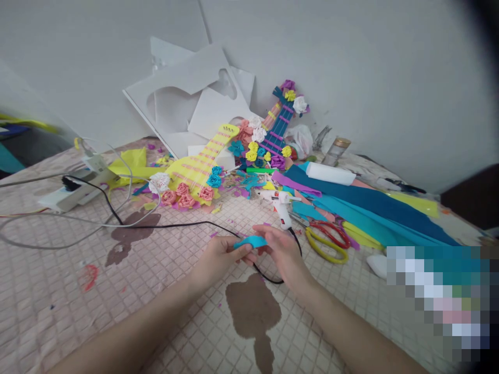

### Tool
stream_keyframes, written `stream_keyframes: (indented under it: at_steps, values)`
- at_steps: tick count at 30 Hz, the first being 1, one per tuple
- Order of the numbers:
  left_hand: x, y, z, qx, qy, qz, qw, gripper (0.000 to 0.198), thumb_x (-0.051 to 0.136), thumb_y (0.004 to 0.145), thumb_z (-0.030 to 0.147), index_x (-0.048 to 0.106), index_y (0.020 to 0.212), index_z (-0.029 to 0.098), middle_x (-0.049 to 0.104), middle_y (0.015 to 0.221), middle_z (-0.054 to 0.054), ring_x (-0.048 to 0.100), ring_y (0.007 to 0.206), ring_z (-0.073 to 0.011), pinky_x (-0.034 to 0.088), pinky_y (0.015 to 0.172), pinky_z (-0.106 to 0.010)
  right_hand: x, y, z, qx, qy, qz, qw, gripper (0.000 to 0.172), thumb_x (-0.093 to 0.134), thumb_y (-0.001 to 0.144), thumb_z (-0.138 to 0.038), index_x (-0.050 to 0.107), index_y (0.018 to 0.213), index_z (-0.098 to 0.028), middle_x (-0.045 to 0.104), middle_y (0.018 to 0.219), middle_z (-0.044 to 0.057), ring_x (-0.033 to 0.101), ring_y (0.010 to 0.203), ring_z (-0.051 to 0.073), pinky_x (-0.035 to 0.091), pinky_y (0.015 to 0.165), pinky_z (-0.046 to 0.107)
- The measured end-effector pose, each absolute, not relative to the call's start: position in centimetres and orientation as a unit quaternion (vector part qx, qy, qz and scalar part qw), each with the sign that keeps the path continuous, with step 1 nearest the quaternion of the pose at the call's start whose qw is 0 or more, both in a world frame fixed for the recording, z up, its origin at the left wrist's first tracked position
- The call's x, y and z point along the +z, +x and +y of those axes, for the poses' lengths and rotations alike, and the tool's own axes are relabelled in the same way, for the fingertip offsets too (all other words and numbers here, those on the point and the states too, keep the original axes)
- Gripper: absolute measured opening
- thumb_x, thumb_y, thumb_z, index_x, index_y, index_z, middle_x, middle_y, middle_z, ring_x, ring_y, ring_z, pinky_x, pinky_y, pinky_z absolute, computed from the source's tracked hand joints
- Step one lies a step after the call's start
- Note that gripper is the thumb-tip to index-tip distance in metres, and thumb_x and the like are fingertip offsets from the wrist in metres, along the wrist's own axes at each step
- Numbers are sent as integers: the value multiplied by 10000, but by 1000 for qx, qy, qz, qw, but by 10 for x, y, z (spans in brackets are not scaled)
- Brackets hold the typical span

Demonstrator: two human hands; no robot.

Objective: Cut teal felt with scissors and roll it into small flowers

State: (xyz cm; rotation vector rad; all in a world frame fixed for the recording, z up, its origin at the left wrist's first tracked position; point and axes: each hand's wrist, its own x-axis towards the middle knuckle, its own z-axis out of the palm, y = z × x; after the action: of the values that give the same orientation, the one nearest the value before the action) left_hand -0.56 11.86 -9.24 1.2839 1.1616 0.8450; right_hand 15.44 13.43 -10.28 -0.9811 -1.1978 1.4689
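A short strip of bright blue crepe paper (252, 241) stretches between my two hands above the quilted table cover. My left hand (221, 255) pinches its left end between thumb and fingers. At the other end, my right hand (284, 251) has its fingers around the strip; its fingertips are partly hidden. Just beyond my right hand lies a white hot glue gun (284, 214), its black cord running under my hands. Scissors with yellow handles (326, 250) and scissors with red handles (331, 231) rest to the right of it.
A yellow paper guitar (198, 169) with paper roses and a dark blue one (278, 130) stand behind. White cut-out boards (183, 78) lean on the wall. Crepe paper sheets (351, 208) spread rightward. A power strip (74, 189) with cords sits left.
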Motion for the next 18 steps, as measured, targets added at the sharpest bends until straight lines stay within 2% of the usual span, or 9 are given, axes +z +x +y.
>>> stream_keyframes:
  at_steps: [3,6,9,13,18]
  values:
    - [-93,-5,119,362,544,491,576,233,581,778,322,689,668,148,701,666,-27,621,616,-130,457,625,-227,-100,155,132,567,-410,-542,466,347,670,679,-463,681,912,-206,632,747,22,549,677,156,426,633,276]
    - [-95,-5,120,364,547,486,576,223,592,769,320,686,669,145,705,673,-29,621,609,-131,454,609,-227,-98,154,131,517,-457,-548,472,221,695,667,-406,671,721,-193,613,671,4,537,644,143,415,611,258]
    - [-99,-5,122,388,537,484,572,222,577,780,332,695,740,148,717,712,-38,626,622,-137,446,590,-230,-98,153,132,472,-500,-536,490,243,675,679,-410,633,614,-179,555,579,-14,490,576,127,384,563,251]
    - [-100,-6,123,409,526,486,567,252,552,798,351,690,759,144,720,713,-52,635,646,-151,428,570,-234,-100,152,134,456,-520,-526,495,261,674,674,-420,625,592,-177,532,549,-20,460,555,123,356,554,255]
    - [-95,-7,123,420,507,493,568,198,581,776,320,684,766,151,718,705,-42,628,635,-148,430,577,-240,-103,152,135,442,-535,-520,498,256,683,663,-426,646,595,-182,515,528,-26,437,539,119,330,545,256]
